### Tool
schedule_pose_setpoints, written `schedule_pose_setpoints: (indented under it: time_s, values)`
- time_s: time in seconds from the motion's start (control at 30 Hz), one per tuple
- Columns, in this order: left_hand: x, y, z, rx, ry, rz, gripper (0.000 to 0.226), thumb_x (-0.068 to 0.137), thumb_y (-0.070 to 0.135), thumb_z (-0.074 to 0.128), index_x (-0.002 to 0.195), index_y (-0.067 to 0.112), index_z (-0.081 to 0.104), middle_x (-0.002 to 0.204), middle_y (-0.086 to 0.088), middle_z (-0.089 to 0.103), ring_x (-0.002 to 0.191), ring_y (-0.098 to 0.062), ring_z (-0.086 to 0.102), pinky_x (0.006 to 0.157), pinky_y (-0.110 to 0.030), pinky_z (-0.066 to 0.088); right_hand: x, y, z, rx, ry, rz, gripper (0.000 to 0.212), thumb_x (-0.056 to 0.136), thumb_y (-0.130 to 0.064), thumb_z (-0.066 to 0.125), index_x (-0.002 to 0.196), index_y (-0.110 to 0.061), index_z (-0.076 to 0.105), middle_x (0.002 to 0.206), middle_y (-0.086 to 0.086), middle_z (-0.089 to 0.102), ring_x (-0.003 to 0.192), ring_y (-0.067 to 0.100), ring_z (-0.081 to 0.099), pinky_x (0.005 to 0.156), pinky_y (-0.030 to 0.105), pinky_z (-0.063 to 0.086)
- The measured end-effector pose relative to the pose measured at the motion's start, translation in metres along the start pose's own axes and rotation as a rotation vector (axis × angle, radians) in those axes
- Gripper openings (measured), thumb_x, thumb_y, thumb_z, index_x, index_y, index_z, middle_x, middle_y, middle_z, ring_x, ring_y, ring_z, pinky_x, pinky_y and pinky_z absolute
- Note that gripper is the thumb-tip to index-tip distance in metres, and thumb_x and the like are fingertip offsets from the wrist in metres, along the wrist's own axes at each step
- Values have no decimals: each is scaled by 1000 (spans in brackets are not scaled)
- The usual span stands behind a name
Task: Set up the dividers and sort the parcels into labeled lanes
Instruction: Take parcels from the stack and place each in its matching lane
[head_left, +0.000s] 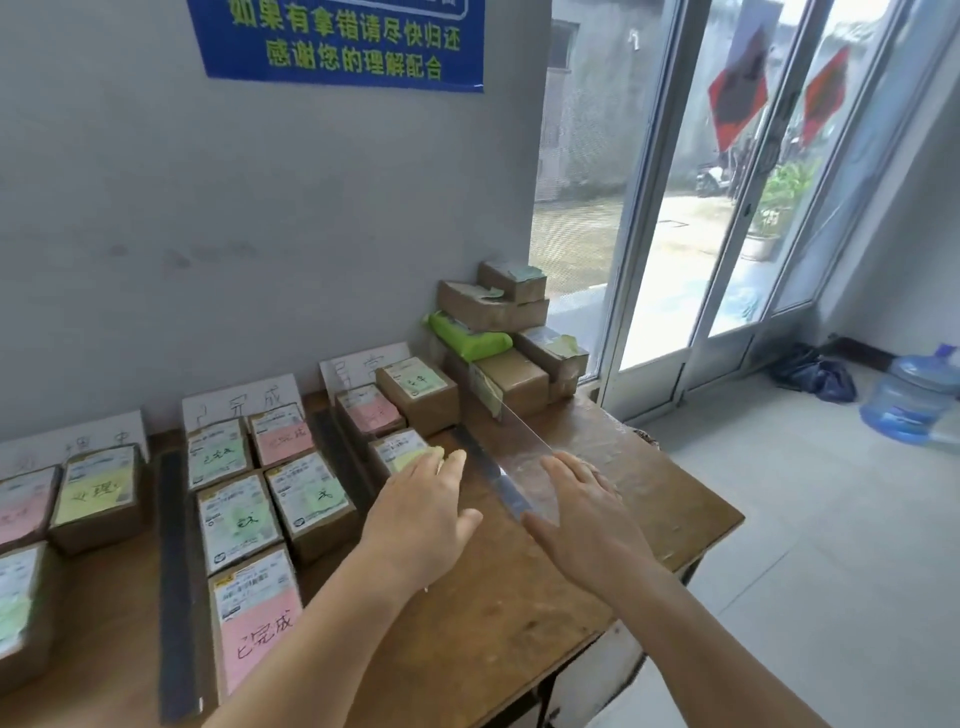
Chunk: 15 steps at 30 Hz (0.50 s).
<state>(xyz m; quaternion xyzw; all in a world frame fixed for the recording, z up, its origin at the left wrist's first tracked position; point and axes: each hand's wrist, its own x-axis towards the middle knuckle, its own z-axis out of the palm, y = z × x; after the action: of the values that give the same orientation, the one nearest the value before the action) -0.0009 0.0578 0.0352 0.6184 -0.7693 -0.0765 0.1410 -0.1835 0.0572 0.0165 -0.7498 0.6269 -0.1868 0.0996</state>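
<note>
Two bare forearms, no sleeves, watch or bracelet showing up to the frame edge, ending in a left hand (415, 514) and right hand (582, 514) without rings or gloves.

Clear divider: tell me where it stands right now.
In the head view, the clear divider stands on edge right of centre on the table, between both hands, running back toward the stacked boxes.
</note>
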Motion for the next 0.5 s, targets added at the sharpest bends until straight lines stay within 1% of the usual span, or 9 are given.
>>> schedule_pose_setpoints:
  time_s: [0.1, 0.17, 0.3, 0.4, 0.5]
  values:
    - [47, 0, 2, -9, 10, 1, 69, 95, 42, 49, 152, 21, 15, 158, -1, 17, 145, -17, 15, 117, -34, 18, 41, 22, -11, -23, 26, 11, 67, 91, -45, 54, 147, -21, 26, 154, -4, 25, 143, 14, 16, 115, 31, 16]
    - [80, -2, 1, -21, 32, -4, 70, 95, 42, 49, 152, 21, 15, 158, -2, 17, 145, -18, 15, 117, -35, 19, 71, 35, -17, -48, 29, 13, 68, 91, -47, 53, 148, -21, 25, 155, -5, 23, 143, 13, 15, 116, 31, 15]
    - [145, -9, -3, 8, 65, -13, 70, 94, 44, 50, 151, 21, 17, 156, -2, 22, 143, -19, 21, 114, -34, 23, 128, 55, -30, -50, 43, 36, 70, 90, -50, 52, 149, -24, 25, 156, -7, 22, 143, 14, 16, 116, 33, 16]
    - [187, -12, -7, 19, 86, -17, 70, 93, 44, 51, 151, 20, 19, 155, -3, 24, 141, -20, 24, 113, -35, 24, 164, 67, -40, -54, 72, 32, 68, 89, -50, 53, 147, -25, 28, 154, -6, 26, 142, 15, 20, 116, 34, 19]
    - [221, -13, -11, 26, 94, -15, 69, 92, 43, 52, 149, 18, 23, 151, -3, 31, 136, -22, 32, 110, -36, 30, 195, 78, -50, -41, 90, 33, 67, 89, -46, 55, 146, -22, 30, 152, -3, 31, 139, 18, 26, 113, 33, 19]
